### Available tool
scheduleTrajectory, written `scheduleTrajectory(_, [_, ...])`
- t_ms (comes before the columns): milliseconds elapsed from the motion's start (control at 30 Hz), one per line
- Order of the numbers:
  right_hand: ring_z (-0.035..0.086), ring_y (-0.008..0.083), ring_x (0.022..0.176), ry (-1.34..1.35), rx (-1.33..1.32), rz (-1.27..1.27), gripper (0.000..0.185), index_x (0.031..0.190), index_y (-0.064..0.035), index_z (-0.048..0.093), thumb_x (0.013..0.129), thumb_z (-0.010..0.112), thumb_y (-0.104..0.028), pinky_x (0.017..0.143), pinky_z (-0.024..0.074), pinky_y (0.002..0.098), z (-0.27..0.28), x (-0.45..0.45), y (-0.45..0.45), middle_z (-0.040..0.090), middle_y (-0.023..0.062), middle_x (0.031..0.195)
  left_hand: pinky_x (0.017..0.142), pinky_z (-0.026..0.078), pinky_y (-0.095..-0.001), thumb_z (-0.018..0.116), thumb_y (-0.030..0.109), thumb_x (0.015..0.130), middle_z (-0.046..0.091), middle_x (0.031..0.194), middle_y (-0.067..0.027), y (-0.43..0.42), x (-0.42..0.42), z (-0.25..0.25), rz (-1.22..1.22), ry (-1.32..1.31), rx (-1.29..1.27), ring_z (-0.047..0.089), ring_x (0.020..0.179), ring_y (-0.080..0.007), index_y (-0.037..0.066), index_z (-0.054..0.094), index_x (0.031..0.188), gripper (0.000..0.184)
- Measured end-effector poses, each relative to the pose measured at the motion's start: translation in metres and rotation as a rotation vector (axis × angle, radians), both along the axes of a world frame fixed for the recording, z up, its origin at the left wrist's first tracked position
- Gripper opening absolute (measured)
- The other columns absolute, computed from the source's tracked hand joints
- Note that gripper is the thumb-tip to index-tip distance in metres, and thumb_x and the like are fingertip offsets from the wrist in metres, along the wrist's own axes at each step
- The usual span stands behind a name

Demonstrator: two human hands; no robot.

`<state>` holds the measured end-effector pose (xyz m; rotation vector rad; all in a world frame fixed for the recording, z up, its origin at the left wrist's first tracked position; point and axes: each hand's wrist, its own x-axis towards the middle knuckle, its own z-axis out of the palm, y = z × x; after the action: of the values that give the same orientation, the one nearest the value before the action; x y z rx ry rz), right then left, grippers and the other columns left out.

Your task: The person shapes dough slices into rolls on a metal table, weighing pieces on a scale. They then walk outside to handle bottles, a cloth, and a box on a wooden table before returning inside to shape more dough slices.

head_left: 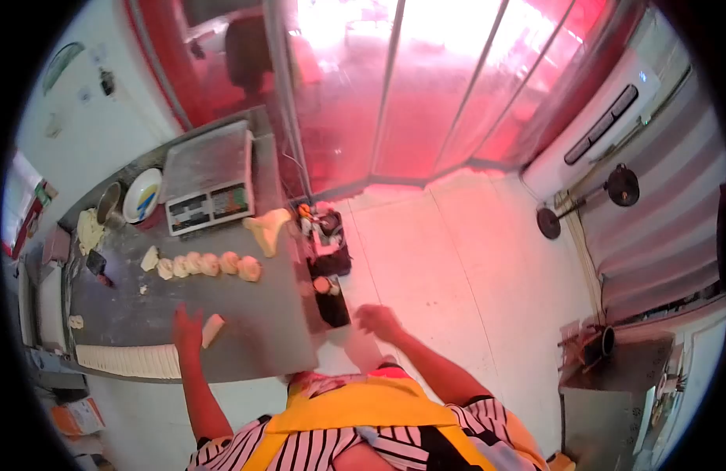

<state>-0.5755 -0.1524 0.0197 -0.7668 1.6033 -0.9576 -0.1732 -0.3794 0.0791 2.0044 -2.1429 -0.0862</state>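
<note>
My left hand (188,328) is over the grey work table, its fingers apart, just left of a short pale dough piece (213,330). Past the table's right edge, my right hand (379,323) hangs above the floor, blurred, with its fingers curled; whether it holds anything is unclear. A long row of thin dough slices (127,360) lies along the table's near edge, below and left of my left hand. Farther back, several round dough pieces (210,264) form a line. A yellowish cloth-like piece (266,231) lies at the table's right side.
A scale (210,209), a white bowl (143,195) and a metal bowl (110,206) stand at the back of the table (261,330). A dark-handled scraper (98,264) lies at left. Items fill a dark container (331,255) beside the table. A fan (620,186) stands at right.
</note>
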Motion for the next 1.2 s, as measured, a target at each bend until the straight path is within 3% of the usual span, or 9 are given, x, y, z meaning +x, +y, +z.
scheduleTrajectory(67, [0.05,0.0095,0.049,0.024,-0.009,-0.22,0.022,0.079,-0.0016,0.062,0.087,0.055,-0.021,0.045,0.0434,0.0247,0.002,-0.073,0.045,0.054,0.003,0.057,0.081,0.047,-0.0391,0.057,0.025,0.085,0.059,0.111,-0.0132,0.012,-0.09,0.028,-0.47,0.058,-0.302,0.057,0.101,-0.0279,0.003,0.051,0.117,0.04])
scheduleTrajectory(133, [0.047,0.0088,0.045,-0.016,0.003,-0.324,0.03,0.065,-0.004,0.054,0.088,0.058,-0.024,0.042,0.0396,0.0238,0.028,-0.137,0.06,0.048,0.0003,0.051,0.076,0.049,-0.0378,0.055,0.02,0.086,0.063,0.096,-0.0131,0.036,-0.228,0.1,-0.392,0.506,0.196,0.061,0.09,-0.0288,0.004,0.055,0.113,0.031])
scheduleTrajectory(200, [0.05,0.01,0.049,-0.038,-0.045,-0.356,0.023,0.07,-0.0041,0.054,0.087,0.058,-0.02,0.046,0.0422,0.0242,0.025,-0.198,0.057,0.051,0.0016,0.056,0.072,0.049,-0.0373,0.054,0.018,0.086,0.065,0.087,-0.0127,0.039,-0.324,0.096,-0.592,0.759,0.294,0.063,0.082,-0.029,0.005,0.058,0.108,0.026])
scheduleTrajectory(433, [0.061,0.0167,0.061,-0.318,-0.168,-0.622,0.015,0.1,-0.0019,0.054,0.087,0.047,-0.006,0.058,0.0508,0.0272,-0.013,-0.368,0.01,0.063,0.0099,0.075,0.073,0.049,-0.0382,0.053,0.015,0.085,0.063,0.09,-0.018,-0.006,-0.605,0.037,-0.984,0.673,0.203,0.061,0.086,-0.0333,0.005,0.06,0.101,0.02])
scheduleTrajectory(600, [0.059,0.0166,0.058,-0.229,-0.087,-0.798,0.019,0.095,0.0015,0.056,0.091,0.047,-0.015,0.056,0.0499,0.0278,-0.032,-0.542,-0.037,0.061,0.0098,0.067,0.063,0.046,-0.0364,0.053,0.008,0.082,0.057,0.078,-0.0175,-0.095,-0.809,0.02,-1.234,0.747,0.24,0.059,0.07,-0.0297,0.004,0.058,0.1,0.018])
scheduleTrajectory(900, [0.061,0.0148,0.081,-0.136,-0.243,-0.554,0.029,0.113,-0.0058,0.053,0.092,0.051,-0.025,0.069,0.0493,0.0269,0.08,-0.813,-0.309,0.064,0.0068,0.093,0.067,0.046,-0.0369,0.049,0.01,0.084,0.059,0.084,-0.0169,-0.306,-1.153,0.045,-1.048,0.834,0.202,0.059,0.077,-0.0309,0.007,0.055,0.102,0.019])
scheduleTrajectory(1100, [0.054,0.0158,0.098,0.058,-0.424,-0.058,0.043,0.13,-0.0086,0.04,0.091,0.054,-0.021,0.083,0.0457,0.0302,0.043,-0.98,-0.507,0.051,0.0067,0.122,0.076,0.048,-0.0352,0.055,0.016,0.086,0.06,0.101,-0.0117,-0.517,-1.165,0.018,-0.462,0.405,-0.095,0.059,0.092,-0.0257,0.004,0.046,0.122,0.04])
scheduleTrajectory(1167, [0.051,0.02,0.107,-0.016,-0.684,-0.254,0.052,0.135,-0.0081,0.033,0.089,0.056,-0.017,0.088,0.0452,0.0321,-0.033,-1.078,-0.563,0.043,0.0104,0.131,0.078,0.049,-0.0347,0.057,0.019,0.086,0.061,0.107,-0.01,-0.573,-1.16,0.033,-0.4,0.417,0.004,0.06,0.097,-0.024,0.003,0.043,0.129,0.048])
scheduleTrajectory(1200, [0.048,0.023,0.112,-0.021,-0.629,-0.446,0.058,0.133,-0.0058,0.035,0.083,0.063,-0.014,0.091,0.0434,0.0341,-0.029,-1.106,-0.586,0.043,0.0127,0.131,0.077,0.049,-0.0344,0.057,0.02,0.086,0.061,0.105,-0.0099,-0.589,-1.158,0.044,-0.426,0.691,0.27,0.06,0.096,-0.0227,0.005,0.043,0.13,0.048])
